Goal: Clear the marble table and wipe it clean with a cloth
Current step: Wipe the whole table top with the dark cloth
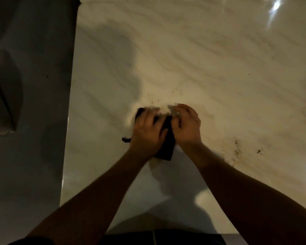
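A dark cloth (166,147) lies on the pale marble table (210,59), near its middle. My left hand (147,131) rests on top of the cloth with fingers spread, blurred by motion. My right hand (185,124) sits just to its right, fingers curled over the cloth's right edge. Most of the cloth is hidden under both hands; one corner sticks out toward me and a small end shows at the left (126,139).
Dark crumbs (175,91) are scattered just beyond the hands, and more specks (237,147) lie to the right. The table's left edge (69,121) borders a grey floor. Its near edge runs close to my body.
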